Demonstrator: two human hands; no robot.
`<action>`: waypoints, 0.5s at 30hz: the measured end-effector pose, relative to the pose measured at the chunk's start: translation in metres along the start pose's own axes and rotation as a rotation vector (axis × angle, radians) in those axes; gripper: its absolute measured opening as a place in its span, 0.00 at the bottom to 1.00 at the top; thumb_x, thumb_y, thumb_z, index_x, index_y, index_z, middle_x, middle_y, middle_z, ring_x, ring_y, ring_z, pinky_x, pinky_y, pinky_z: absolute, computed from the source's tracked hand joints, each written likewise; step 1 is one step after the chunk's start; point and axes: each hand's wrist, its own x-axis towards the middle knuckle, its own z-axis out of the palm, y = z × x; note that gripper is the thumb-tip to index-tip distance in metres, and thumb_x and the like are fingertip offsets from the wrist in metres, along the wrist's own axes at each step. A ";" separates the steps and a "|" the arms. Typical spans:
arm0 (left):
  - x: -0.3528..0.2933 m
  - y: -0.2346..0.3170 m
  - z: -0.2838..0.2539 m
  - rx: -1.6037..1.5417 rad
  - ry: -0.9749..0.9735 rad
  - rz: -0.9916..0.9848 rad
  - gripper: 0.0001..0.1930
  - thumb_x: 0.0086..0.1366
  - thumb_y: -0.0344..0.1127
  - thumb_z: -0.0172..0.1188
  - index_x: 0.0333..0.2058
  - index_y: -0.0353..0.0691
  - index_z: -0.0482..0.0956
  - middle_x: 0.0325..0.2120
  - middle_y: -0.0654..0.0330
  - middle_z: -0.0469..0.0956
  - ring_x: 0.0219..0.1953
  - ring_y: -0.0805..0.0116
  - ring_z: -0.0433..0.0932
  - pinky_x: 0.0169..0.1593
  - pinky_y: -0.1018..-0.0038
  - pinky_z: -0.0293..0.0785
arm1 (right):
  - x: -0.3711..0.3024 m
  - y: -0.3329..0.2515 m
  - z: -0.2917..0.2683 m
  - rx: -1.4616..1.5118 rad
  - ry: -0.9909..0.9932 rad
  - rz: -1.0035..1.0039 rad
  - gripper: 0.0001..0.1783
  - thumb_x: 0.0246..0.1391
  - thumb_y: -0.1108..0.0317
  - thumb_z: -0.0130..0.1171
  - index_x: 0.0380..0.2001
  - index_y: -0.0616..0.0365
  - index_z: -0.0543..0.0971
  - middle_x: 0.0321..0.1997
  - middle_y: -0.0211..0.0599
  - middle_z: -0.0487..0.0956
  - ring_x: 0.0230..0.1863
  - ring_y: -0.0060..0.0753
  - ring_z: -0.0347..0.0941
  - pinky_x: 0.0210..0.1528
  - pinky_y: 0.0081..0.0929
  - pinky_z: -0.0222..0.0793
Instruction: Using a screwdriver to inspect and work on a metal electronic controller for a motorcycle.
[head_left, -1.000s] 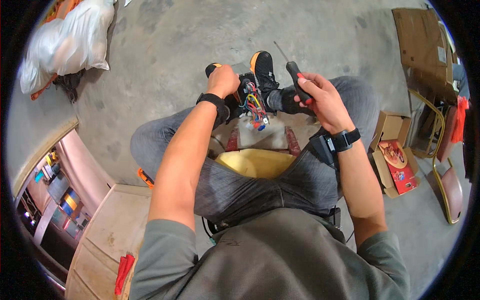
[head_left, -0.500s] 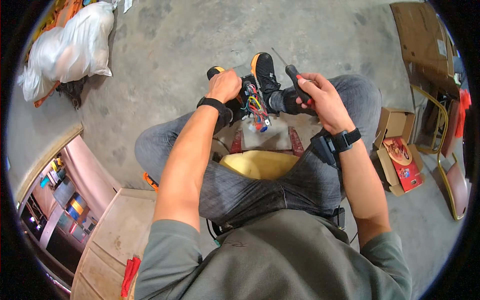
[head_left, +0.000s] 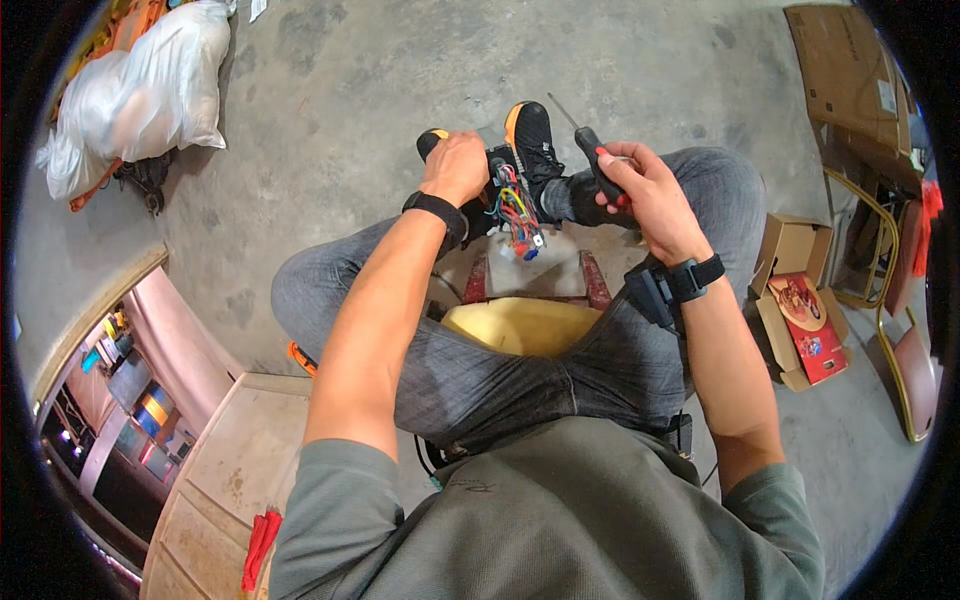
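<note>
Between my knees my left hand [head_left: 456,168] is closed on the edge of a dark box-shaped part, its fingers mostly hidden from above. A bundle of coloured wires [head_left: 517,213] with small connectors hangs from that part toward me. My right hand [head_left: 648,195] is wrapped round the black and red handle of a screwdriver [head_left: 598,165]. The blade tilts up and to the left, away from the wires and touching nothing. Below the wires is a yellow seat-like piece [head_left: 522,326] with red supports [head_left: 597,280] beside it.
An open cardboard box [head_left: 790,245] with a red printed package lies to the right, near folding chairs [head_left: 905,370]. White bags [head_left: 150,95] sit at the far left. A pale wooden panel [head_left: 235,450] with a red cloth-like item [head_left: 261,550] is at lower left.
Both hands keep their hold and have barely shifted. The screwdriver and the wire bundle have moved only very slightly.
</note>
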 end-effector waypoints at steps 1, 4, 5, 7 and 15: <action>0.000 0.001 -0.001 -0.028 0.001 -0.015 0.13 0.57 0.31 0.50 0.35 0.25 0.76 0.34 0.36 0.78 0.41 0.41 0.78 0.46 0.54 0.74 | 0.000 0.001 0.000 -0.008 0.002 -0.002 0.23 0.60 0.60 0.57 0.51 0.67 0.71 0.31 0.31 0.74 0.30 0.20 0.72 0.31 0.18 0.65; -0.001 0.007 -0.008 -0.078 -0.049 -0.089 0.15 0.57 0.34 0.49 0.34 0.27 0.77 0.33 0.36 0.79 0.39 0.40 0.79 0.46 0.54 0.74 | 0.000 0.000 0.000 -0.015 0.006 -0.002 0.23 0.60 0.60 0.58 0.51 0.67 0.71 0.31 0.31 0.74 0.30 0.20 0.72 0.31 0.19 0.65; -0.001 0.011 -0.013 -0.079 -0.050 -0.086 0.15 0.57 0.34 0.49 0.34 0.27 0.77 0.33 0.36 0.79 0.39 0.40 0.79 0.46 0.54 0.74 | 0.000 0.000 -0.001 -0.014 0.008 0.000 0.23 0.60 0.60 0.58 0.51 0.67 0.71 0.30 0.31 0.74 0.30 0.20 0.72 0.31 0.19 0.65; -0.001 0.017 -0.023 -0.053 -0.043 0.035 0.15 0.58 0.37 0.49 0.31 0.28 0.79 0.32 0.37 0.79 0.39 0.38 0.78 0.45 0.52 0.74 | 0.000 0.000 -0.003 -0.019 0.009 -0.002 0.23 0.60 0.60 0.58 0.51 0.67 0.71 0.30 0.31 0.74 0.30 0.20 0.72 0.31 0.19 0.65; 0.025 -0.028 -0.006 -0.732 -0.139 -0.404 0.08 0.59 0.34 0.56 0.26 0.35 0.76 0.24 0.56 0.80 0.28 0.70 0.79 0.34 0.75 0.75 | 0.000 0.000 -0.001 -0.031 0.002 -0.002 0.23 0.60 0.59 0.58 0.50 0.67 0.72 0.30 0.30 0.73 0.29 0.19 0.71 0.31 0.18 0.64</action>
